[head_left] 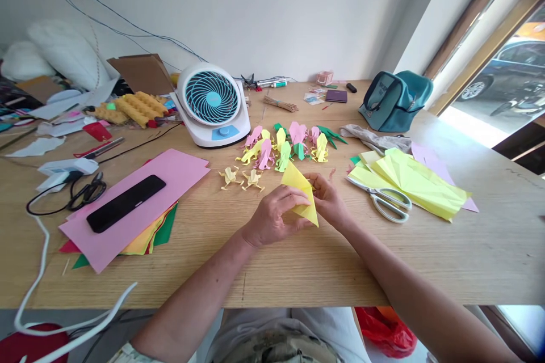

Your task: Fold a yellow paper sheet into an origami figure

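Note:
A folded sheet of yellow paper (298,180) is held up over the table between both hands. My left hand (276,212) grips its left and lower part, the fingers lying over the near face. On the right edge, my right hand (326,197) pinches the paper, its fingertips partly hidden behind it. Just beyond the hands stands a group of folded paper frogs (281,147) in pink, yellow and green. Two smaller cream paper frogs (253,180) sit to the left of my left hand.
White-handled scissors (389,204) lie right of my hands, beside creased yellow sheets (419,178). At left, a black phone (126,202) rests on pink paper (179,167). Behind stand a white fan (213,102) and a teal bag (395,101). Cables and clutter cover the far left.

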{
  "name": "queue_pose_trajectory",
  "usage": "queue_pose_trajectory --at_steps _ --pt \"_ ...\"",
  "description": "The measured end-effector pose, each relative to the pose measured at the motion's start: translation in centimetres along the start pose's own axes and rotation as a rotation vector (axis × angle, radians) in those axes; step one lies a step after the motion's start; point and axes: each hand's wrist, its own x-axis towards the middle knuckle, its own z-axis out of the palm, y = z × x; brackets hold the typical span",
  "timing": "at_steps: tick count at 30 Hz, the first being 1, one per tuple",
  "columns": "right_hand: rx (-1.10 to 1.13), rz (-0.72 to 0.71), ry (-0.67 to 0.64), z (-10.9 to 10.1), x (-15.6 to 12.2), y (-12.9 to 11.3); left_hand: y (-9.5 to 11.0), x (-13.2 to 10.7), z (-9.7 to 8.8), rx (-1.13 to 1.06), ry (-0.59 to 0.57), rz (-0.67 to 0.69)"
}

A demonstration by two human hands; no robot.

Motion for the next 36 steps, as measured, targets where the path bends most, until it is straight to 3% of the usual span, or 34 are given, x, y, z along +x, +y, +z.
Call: queue_pose_trajectory --at_steps 2,4,6,8,10,13,16,20,24,26,29,36 --pt "-0.029 -0.026 0.003 0.0 0.0 -0.2 -0.1 -0.1 0.1 -0.015 0.007 0.031" --pt "-0.097 -0.068 0.002 0.0 -0.1 -0.6 0.0 -0.1 0.1 0.061 0.089 0.016" --pt "-0.229 -0.13 0.004 0.0 -0.2 -1.0 0.1 0.0 -0.2 0.267 0.195 -0.013" --pt "-0.391 -0.195 0.006 -0.1 -0.4 -1.5 0.2 0.3 -0.6 0.511 0.226 -0.038" --pt "-0.509 -0.236 -0.006 -0.1 -0.5 -1.9 0.2 0.5 -1.0 0.67 0.153 -0.053" --pt "-0.554 -0.238 -0.012 -0.2 -0.6 -2.0 -0.1 0.7 -1.4 0.714 0.017 -0.1" --pt "-0.53 -0.18 0.024 -0.3 -0.6 -1.9 -0.7 0.6 -1.3 0.617 -0.037 -0.228" --pt "-0.513 -0.115 0.063 -0.7 -0.6 -2.5 -1.4 0.2 -0.6 0.261 -0.108 -0.364" --pt "-0.508 -0.007 -0.035 -1.1 -0.8 -3.2 -1.5 -0.1 0.0 0.203 -0.073 -0.236" --pt "-0.528 0.097 -0.062 -1.3 -1.2 -3.1 -1.5 -0.4 0.3 0.123 -0.171 -0.194" --pt "-0.607 0.247 -0.095 -1.6 -2.4 -2.6 -2.0 -0.8 0.9 -0.088 -0.363 -0.244" --pt "-0.741 0.203 0.057 -2.2 -7.9 -4.6 -2.6 -1.5 2.2 -0.178 -0.409 -0.296"
